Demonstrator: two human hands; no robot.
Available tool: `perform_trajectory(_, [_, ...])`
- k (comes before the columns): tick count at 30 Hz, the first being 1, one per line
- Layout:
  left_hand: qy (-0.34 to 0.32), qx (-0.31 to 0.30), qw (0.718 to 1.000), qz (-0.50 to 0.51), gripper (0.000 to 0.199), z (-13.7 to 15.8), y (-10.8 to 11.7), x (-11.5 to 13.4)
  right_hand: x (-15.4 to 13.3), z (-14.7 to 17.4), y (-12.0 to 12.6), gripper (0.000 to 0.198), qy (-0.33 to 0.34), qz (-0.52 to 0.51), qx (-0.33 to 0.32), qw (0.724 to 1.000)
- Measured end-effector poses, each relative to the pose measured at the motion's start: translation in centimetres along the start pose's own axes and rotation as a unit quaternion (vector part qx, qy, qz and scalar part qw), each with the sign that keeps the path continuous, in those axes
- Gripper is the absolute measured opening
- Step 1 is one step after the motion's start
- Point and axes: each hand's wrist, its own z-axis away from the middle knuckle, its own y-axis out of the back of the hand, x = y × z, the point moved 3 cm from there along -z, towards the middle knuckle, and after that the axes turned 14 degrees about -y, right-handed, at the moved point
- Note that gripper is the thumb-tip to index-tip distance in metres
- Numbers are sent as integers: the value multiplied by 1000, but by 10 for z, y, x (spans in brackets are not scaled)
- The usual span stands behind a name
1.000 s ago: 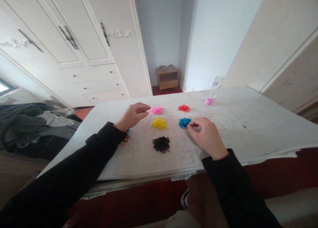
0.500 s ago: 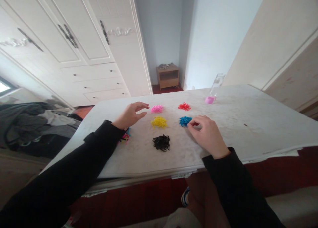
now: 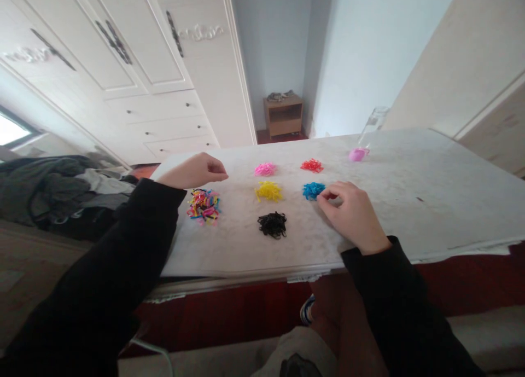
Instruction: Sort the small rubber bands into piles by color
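Small piles of what look like rubber bands lie on the white table. My right hand point(image 3: 348, 210) rests at the edge of the blue rubber bands point(image 3: 314, 190), thumb and forefinger closed in a pinch; anything between the tips is too small to see. Above and behind the mixed multicoloured rubber bands point(image 3: 204, 206), my left hand point(image 3: 194, 170) hovers with fingers curled together, their contents hidden. Between the hands sit pink point(image 3: 264, 169), yellow point(image 3: 269, 191) and black rubber bands point(image 3: 273, 224), one behind another. Red rubber bands point(image 3: 312, 165) lie behind the blue ones.
A clear bottle point(image 3: 372, 126) with a pink lower part stands at the back right of the table point(image 3: 246, 251). Dark clothes point(image 3: 74, 196) are heaped beyond the left edge. A white wardrobe point(image 3: 135, 92) and a small wooden cabinet point(image 3: 284, 116) stand behind.
My left hand has moved left from beside the pink pile, its fingers drawing together, and the mixed pile has come into full view. My right hand stays by the blue pile.
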Motion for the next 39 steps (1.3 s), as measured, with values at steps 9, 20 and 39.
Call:
perform_trajectory(9, [31, -108, 994, -13, 31, 8, 3, -18, -1, 1, 0, 19, 3, 4, -1, 1000])
perform_trajectory(20, [35, -151, 988, -5, 34, 13, 1, -27, -1, 0, 0, 19, 2, 9, -6, 1000])
perform_trajectory(39, [9, -87, 996, -6, 30, 15, 11, -3, -1, 1, 0, 19, -2, 8, -16, 1000])
